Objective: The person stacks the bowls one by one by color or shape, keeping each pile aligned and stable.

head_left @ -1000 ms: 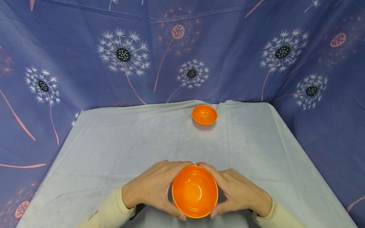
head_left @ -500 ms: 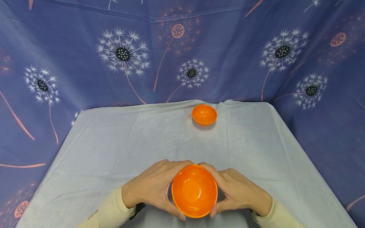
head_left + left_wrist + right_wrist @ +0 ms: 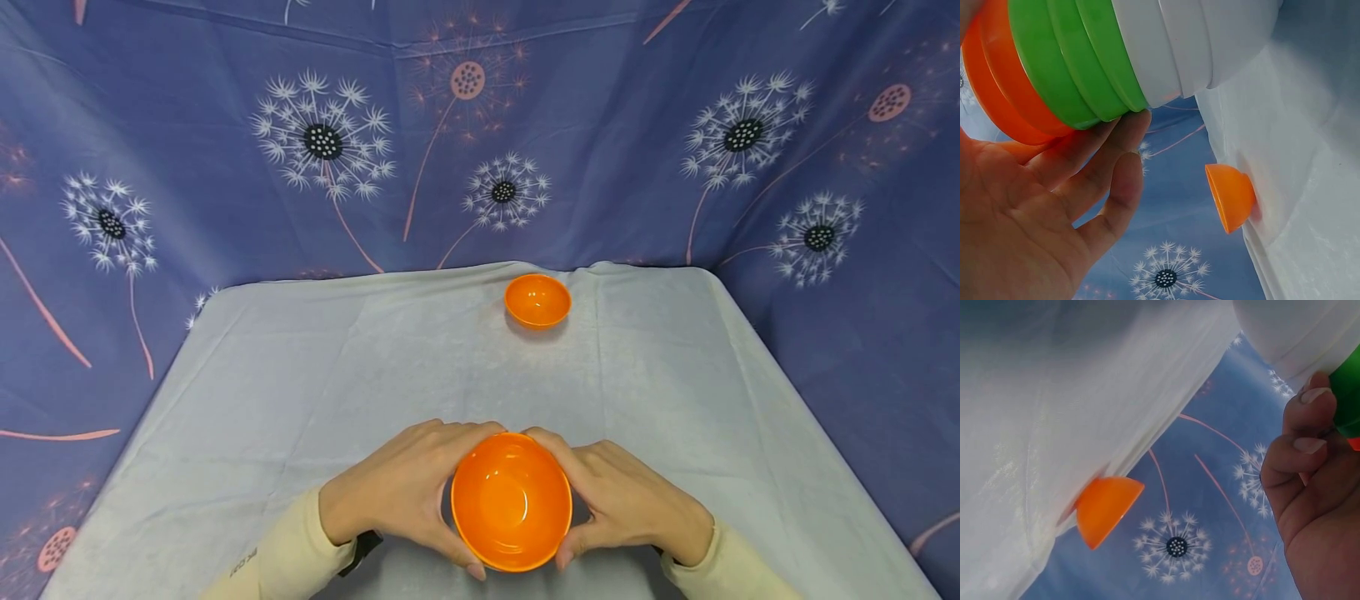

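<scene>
At the table's near side both hands grip a tall stack of nested bowls (image 3: pixel 512 502); from above only the orange top bowl's inside shows. The left wrist view reveals orange bowls (image 3: pixel 1007 75) over green bowls (image 3: pixel 1075 59) over white bowls (image 3: pixel 1179 44). My left hand (image 3: pixel 412 487) curves round the stack's left side near the top, thumb toward me. On the opposite side my right hand (image 3: pixel 626 500) holds it likewise, fingers bent against the green and white part in the right wrist view. Whether the stack's base touches the table is hidden.
A single orange bowl (image 3: pixel 537 302) stands upright near the far edge, slightly right of centre. Pale grey cloth (image 3: pixel 375 367) covers the table. Blue dandelion-print curtains (image 3: pixel 585 150) enclose the back and both sides.
</scene>
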### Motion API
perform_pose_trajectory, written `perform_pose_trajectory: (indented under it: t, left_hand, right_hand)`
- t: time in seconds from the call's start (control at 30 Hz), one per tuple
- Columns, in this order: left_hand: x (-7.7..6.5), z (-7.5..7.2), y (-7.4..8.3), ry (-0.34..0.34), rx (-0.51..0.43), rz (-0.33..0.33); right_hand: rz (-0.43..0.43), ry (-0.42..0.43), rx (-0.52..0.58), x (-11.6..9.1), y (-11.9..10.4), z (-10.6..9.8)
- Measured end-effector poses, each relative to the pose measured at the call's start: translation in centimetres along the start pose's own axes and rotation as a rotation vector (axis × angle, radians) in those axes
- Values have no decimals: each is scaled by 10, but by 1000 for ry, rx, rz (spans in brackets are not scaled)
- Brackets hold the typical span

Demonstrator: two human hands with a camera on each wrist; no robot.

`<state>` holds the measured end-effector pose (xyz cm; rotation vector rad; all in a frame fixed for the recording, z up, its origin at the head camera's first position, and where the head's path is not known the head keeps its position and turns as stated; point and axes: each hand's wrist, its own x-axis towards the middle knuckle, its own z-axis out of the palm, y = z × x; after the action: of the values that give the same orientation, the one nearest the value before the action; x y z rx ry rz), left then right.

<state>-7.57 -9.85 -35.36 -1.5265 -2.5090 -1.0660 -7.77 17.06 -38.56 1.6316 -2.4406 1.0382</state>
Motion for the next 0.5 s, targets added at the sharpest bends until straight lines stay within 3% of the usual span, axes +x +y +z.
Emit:
perform_pose_trajectory:
  t: [0.5]
  left_hand:
    - [-1, 0, -1, -11, -16, -13]
  right_hand:
    - [1, 22, -64, -1, 4, 2]
